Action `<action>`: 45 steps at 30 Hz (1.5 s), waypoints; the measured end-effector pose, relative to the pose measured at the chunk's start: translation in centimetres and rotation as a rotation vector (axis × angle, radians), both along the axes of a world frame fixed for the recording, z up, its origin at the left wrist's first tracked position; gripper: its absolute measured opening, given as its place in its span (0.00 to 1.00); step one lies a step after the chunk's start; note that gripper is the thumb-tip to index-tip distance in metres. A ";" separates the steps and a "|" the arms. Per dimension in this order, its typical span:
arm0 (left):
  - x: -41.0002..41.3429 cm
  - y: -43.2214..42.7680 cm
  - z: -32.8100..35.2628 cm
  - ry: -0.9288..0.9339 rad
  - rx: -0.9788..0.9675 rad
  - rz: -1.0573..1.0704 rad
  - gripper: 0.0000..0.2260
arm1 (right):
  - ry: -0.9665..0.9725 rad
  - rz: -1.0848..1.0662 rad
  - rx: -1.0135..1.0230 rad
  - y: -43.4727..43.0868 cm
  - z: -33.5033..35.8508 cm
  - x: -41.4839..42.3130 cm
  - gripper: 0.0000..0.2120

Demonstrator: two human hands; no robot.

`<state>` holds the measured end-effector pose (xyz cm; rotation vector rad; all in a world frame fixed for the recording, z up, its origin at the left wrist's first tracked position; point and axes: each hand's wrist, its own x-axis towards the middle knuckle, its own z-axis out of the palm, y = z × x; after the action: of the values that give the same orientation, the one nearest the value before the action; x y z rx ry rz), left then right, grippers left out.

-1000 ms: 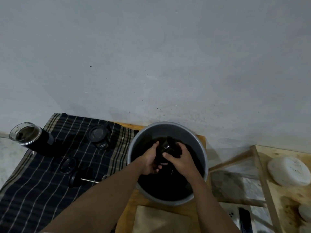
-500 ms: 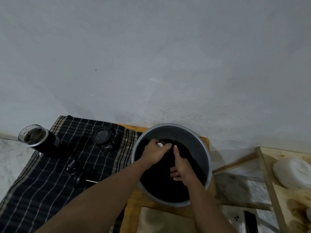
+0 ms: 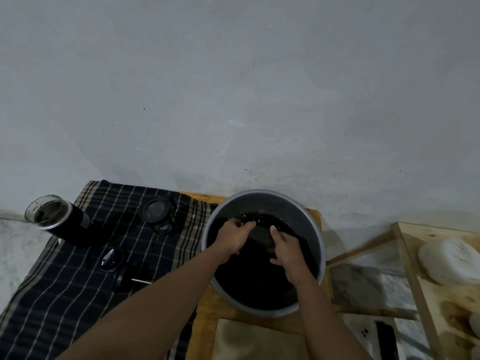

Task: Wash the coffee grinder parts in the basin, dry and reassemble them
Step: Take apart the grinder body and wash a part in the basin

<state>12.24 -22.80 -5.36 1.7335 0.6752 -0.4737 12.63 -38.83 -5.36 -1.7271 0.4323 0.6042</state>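
Note:
A grey basin (image 3: 309, 216) of dark water stands on a wooden board. Both hands are inside it. My left hand (image 3: 232, 239) and my right hand (image 3: 287, 249) together grip a dark grinder part (image 3: 259, 233) that lies half under the water. On the checked cloth (image 3: 65, 294) to the left lie other parts: the black grinder body (image 3: 61, 220) with a clear rim, a round lidded piece (image 3: 157, 211), a small oval cap (image 3: 111, 259) and a knob with a metal shaft (image 3: 128, 279).
A tan towel (image 3: 257, 341) lies in front of the basin. At the right stands a wooden shelf frame (image 3: 413, 268) with white round lumps (image 3: 450, 259). A dark phone (image 3: 387, 339) lies on the floor. The grey wall rises just behind the basin.
The part was held above the water a second ago; both hands have since lowered it into the water and shifted their grip. The camera has tilted slightly.

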 end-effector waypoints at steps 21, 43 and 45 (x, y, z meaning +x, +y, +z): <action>-0.8 -3.7 -1.8 0.322 -0.362 0.265 0.16 | -0.393 0.179 -0.474 -1.8 -0.7 0.0 0.07; -1.7 -0.2 -0.8 0.391 -0.633 0.172 0.26 | -0.209 0.131 -0.260 2.1 0.3 0.6 0.15; -1.9 -0.6 -0.6 0.256 -0.540 0.179 0.21 | -0.010 -0.037 -0.105 2.0 0.4 1.1 0.19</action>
<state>10.37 -23.43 -5.96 1.1056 0.7901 -0.6881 13.75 -36.78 -4.97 -1.8172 0.4955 0.5538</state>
